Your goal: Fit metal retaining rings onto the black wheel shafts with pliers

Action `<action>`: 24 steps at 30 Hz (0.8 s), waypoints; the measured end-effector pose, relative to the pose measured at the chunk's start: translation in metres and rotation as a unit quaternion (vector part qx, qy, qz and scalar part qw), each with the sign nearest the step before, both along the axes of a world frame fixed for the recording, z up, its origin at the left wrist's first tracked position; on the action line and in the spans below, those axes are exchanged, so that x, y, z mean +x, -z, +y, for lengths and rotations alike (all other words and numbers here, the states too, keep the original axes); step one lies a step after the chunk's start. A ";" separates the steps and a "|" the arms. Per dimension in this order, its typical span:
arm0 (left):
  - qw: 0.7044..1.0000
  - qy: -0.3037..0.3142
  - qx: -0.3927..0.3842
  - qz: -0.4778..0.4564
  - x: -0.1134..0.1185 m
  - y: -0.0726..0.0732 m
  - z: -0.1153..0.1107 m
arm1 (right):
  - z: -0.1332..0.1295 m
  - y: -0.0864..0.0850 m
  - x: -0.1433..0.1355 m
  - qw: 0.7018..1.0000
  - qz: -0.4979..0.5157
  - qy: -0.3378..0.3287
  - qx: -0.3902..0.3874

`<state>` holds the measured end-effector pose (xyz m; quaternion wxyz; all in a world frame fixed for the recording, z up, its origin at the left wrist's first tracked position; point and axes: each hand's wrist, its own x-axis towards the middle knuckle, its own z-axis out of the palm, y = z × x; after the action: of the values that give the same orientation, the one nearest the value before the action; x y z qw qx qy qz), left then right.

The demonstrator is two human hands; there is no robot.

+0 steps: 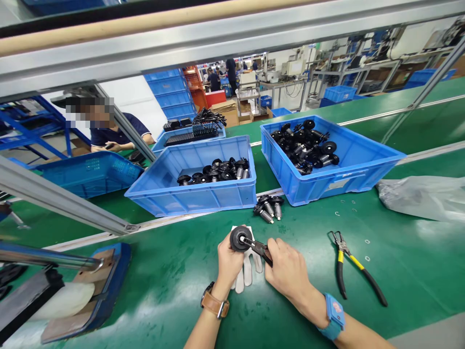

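My left hand (229, 259) is wrapped round a part with a round black wheel (240, 239) that faces up. Black-handled pliers (258, 248) are gripped in my right hand (286, 266), and their tips touch the wheel's centre. Beneath both hands a white glove (247, 271) lies on the green table. Several similar black and silver parts (269, 207) are grouped just beyond my hands. On the right lie open pliers with yellow and black handles (340, 261), with small rings (367, 241) scattered near them.
Two blue bins (196, 196) (337, 186) holding black parts stand behind my hands. A clear plastic bag (421, 198) lies at the right. A metal post (65, 198) and a blue-based fixture (112, 281) occupy the left. Across the line a person (123, 131) sits.
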<state>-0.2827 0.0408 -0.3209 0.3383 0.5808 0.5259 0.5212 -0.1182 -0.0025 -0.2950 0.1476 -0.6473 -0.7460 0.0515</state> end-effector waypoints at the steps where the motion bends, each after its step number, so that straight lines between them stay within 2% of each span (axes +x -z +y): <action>1: 1.000 -0.002 0.000 0.000 0.000 0.000 0.000 | 0.000 0.000 0.000 1.000 0.001 0.000 -0.002; 5: 1.000 -0.004 -0.005 0.000 0.000 0.002 0.001 | 0.002 -0.004 -0.001 0.999 0.032 -0.004 -0.008; 8: 0.999 -0.035 -0.010 -0.006 -0.004 0.006 0.003 | 0.006 -0.007 0.001 0.996 0.091 -0.003 0.007; 13: 0.994 -0.089 -0.052 -0.037 -0.012 0.012 0.011 | 0.001 0.007 0.024 0.992 0.069 0.106 0.019; 15: 0.992 -0.087 -0.062 -0.064 -0.011 0.011 0.011 | -0.009 0.016 0.038 0.991 0.046 0.118 0.048; 18: 0.990 -0.073 -0.063 -0.106 -0.007 0.005 0.008 | -0.029 0.022 0.062 0.981 0.009 0.130 0.143; 20: 0.989 -0.062 -0.057 -0.122 -0.003 -0.001 0.006 | -0.043 0.024 0.078 0.959 -0.038 0.211 0.183; 22: 0.989 -0.048 -0.048 -0.129 -0.001 -0.007 0.004 | -0.054 0.027 0.092 0.931 -0.103 0.309 0.164; 24: 0.990 -0.033 -0.037 -0.132 0.001 -0.011 0.001 | -0.064 0.033 0.105 0.916 -0.157 0.348 0.124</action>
<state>-0.2816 0.0417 -0.3100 0.4089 0.4767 0.5145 0.5839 -0.0131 -0.0664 -0.3283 0.1159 -0.8424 -0.4876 -0.1980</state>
